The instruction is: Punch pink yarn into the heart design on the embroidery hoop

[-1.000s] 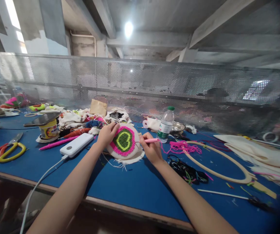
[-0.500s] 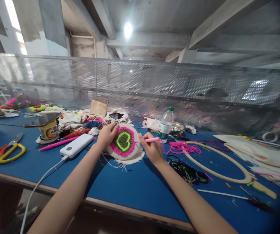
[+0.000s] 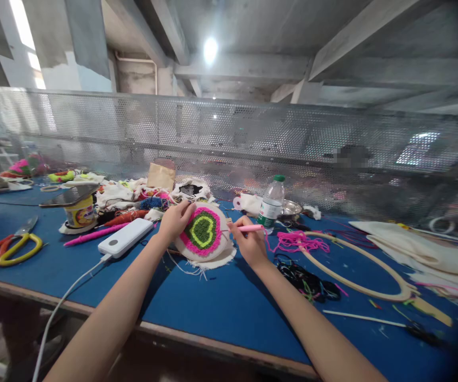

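Note:
My left hand (image 3: 176,218) grips the upper left edge of a round hooped piece of white cloth (image 3: 221,245). Looped yarn on it forms a green heart (image 3: 202,231) with a yellow outline and a pink border. In my right hand (image 3: 248,241) is a pink punch needle (image 3: 251,228), held like a pen, its thin tip pointing left at the cloth's right side. Whether the tip touches the cloth I cannot tell. Pink yarn (image 3: 298,241) runs from the tool's back end to a loose tangle on the right.
Right of my hands are a water bottle (image 3: 271,206), an empty wooden hoop (image 3: 356,286), black yarn (image 3: 306,278) and folded cloth (image 3: 423,246). Leftward lie a white power bank (image 3: 125,237) with a cable, scissors (image 3: 19,249) and a phone (image 3: 69,196) on a yellow cup (image 3: 80,212).
Both hands, the hooped cloth and the punch needle stay almost exactly in place. At the far left edge, another person's hand has shifted slightly.

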`<state>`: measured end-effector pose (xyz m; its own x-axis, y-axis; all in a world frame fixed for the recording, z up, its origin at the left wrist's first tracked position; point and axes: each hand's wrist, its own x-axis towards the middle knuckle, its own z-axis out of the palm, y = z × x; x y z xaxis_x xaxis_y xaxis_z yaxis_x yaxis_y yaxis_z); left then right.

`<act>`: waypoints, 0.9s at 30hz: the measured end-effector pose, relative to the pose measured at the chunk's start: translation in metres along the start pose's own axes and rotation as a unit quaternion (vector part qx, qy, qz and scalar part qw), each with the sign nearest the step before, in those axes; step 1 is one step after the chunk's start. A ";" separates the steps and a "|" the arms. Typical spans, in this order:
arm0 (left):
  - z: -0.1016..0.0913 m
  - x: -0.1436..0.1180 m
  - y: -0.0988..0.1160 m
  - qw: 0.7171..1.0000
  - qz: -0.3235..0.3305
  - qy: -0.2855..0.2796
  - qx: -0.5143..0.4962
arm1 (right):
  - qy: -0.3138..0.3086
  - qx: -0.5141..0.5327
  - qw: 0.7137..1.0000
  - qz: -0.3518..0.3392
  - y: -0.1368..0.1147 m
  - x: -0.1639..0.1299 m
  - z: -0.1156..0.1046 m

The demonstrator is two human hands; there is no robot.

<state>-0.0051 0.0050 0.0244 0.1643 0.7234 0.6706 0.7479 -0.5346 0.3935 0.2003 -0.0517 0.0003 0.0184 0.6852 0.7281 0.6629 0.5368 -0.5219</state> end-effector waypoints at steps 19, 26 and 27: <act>0.002 0.001 0.001 0.999 0.005 0.010 -0.034 | -0.007 0.011 1.000 -0.002 -0.003 0.005 0.004; 0.002 0.001 0.001 0.999 0.004 0.007 -0.039 | 0.031 0.068 0.997 -0.003 0.000 0.005 0.004; 0.002 0.001 0.001 0.999 0.004 0.006 -0.038 | 0.030 0.065 0.997 -0.005 0.000 0.005 0.004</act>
<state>-0.0029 0.0062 0.0241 0.1620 0.7136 0.6815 0.6950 -0.5728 0.4346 0.1974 -0.0470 0.0022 0.0597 0.6501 0.7575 0.5611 0.6058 -0.5641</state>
